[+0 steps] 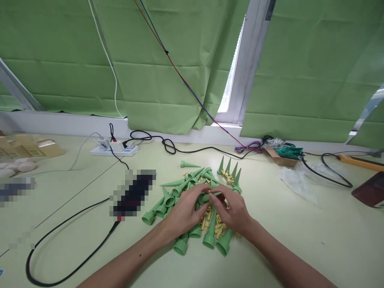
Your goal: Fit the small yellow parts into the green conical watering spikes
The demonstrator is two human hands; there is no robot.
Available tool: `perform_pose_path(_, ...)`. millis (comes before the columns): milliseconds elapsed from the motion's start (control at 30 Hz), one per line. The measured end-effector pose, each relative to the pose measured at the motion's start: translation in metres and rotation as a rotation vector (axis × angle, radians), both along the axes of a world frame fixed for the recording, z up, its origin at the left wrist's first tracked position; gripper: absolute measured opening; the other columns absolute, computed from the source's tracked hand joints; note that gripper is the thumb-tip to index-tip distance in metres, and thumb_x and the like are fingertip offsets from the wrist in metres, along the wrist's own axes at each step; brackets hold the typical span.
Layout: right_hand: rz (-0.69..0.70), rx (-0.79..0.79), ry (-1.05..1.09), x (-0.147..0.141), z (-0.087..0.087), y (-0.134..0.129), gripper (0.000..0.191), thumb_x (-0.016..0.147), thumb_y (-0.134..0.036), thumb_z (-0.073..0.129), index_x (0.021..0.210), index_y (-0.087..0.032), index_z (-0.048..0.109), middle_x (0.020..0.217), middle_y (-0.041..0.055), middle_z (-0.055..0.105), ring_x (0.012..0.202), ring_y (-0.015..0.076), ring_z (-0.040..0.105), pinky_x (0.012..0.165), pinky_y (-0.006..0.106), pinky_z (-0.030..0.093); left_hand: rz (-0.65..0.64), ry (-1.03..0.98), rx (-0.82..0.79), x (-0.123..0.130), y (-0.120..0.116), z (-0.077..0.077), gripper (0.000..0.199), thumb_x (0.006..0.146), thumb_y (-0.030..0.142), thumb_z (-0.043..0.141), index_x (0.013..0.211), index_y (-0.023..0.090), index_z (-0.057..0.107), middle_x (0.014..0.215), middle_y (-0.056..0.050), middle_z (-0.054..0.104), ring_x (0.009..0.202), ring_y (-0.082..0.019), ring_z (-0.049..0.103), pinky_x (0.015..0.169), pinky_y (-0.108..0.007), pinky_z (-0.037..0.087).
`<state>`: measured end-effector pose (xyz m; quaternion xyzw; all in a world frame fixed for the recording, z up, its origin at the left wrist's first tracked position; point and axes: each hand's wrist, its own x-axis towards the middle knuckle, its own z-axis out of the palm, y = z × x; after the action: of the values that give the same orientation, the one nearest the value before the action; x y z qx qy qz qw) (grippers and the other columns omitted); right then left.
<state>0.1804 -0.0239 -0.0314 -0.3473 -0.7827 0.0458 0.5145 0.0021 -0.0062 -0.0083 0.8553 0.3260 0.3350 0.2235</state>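
Note:
My left hand (187,205) is closed around a green hollow plastic cone (205,198) that lies sideways, its narrow end toward the right. The fingers of my right hand (235,210) are pinched at that narrow end; whether a small yellow piece is also between them I cannot tell. Below and around both hands spreads a pile of similar green cones (180,245), with open wide ends. Small yellow plastic pegs (220,231) lie among them, partly hidden by my hands. Behind my right hand, several cones (229,166) stand upright beside more yellow pieces (227,177).
A single cone (190,164) lies behind the pile. To the left are a blurred-out dark device (135,196) on a black cable and a white power strip (115,150). At the back right sit a cardboard box (280,158), clear plastic wrap (297,182) and a dark red object (370,190).

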Motion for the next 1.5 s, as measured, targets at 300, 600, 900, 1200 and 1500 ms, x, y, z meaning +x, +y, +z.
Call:
perform_pose_path(300, -0.218, -0.058, 0.147, 0.007, 0.032, 0.007, 0.016, 0.096, -0.027, 0.049, 0.084, -0.02, 0.057, 0.064, -0.0004, 0.056, 0.054, 0.0122, 0.05, 0.053, 0.025, 0.041, 0.071, -0.229, -0.005, 0.005, -0.006, 0.004, 0.021, 0.093, 0.024, 0.053, 0.113, 0.023, 0.047, 0.111, -0.007, 0.051, 0.099, -0.018, 0.055, 0.084, -0.033, 0.052)
perform_pose_path(600, -0.37, -0.09, -0.046, 0.021, 0.055, 0.054, 0.033, 0.095, -0.034, 0.051, 0.065, -0.02, 0.048, 0.052, -0.0045, 0.045, 0.049, 0.0109, 0.038, 0.052, 0.024, 0.031, 0.032, -0.113, 0.044, 0.003, -0.006, -0.002, 0.009, 0.096, 0.023, 0.046, 0.094, 0.019, 0.053, 0.077, 0.0, 0.054, 0.065, -0.013, 0.049, 0.06, -0.025, 0.041)
perform_pose_path(900, -0.593, -0.226, -0.444, 0.003, 0.052, 0.096, 0.019, 0.099, -0.024, 0.043, 0.09, -0.016, 0.057, 0.075, 0.0048, 0.065, 0.068, 0.0167, 0.059, 0.063, 0.025, 0.034, -0.14, 0.059, 0.206, 0.003, -0.011, 0.001, 0.016, 0.096, 0.018, 0.044, 0.092, 0.016, 0.059, 0.074, -0.001, 0.057, 0.064, -0.011, 0.049, 0.057, -0.023, 0.035)
perform_pose_path(1200, -0.648, -0.373, -0.534, -0.001, 0.044, 0.122, 0.02, 0.101, -0.023, 0.042, 0.092, -0.014, 0.058, 0.079, 0.0093, 0.067, 0.072, 0.0197, 0.061, 0.061, 0.027, 0.031, -0.156, 0.145, 0.283, 0.003, -0.011, -0.001, 0.017, 0.096, 0.019, 0.044, 0.09, 0.016, 0.06, 0.072, 0.0, 0.057, 0.063, -0.011, 0.048, 0.056, -0.024, 0.034)
perform_pose_path(1500, -0.694, -0.471, -0.568, 0.002, 0.04, 0.124, 0.029, 0.102, -0.026, 0.04, 0.091, -0.012, 0.063, 0.084, 0.0138, 0.066, 0.078, 0.022, 0.062, 0.062, 0.028, 0.033, -0.152, 0.209, 0.301, 0.003, -0.01, -0.002, 0.023, 0.098, 0.02, 0.041, 0.086, 0.015, 0.06, 0.071, 0.0, 0.054, 0.061, -0.012, 0.046, 0.054, -0.026, 0.032)
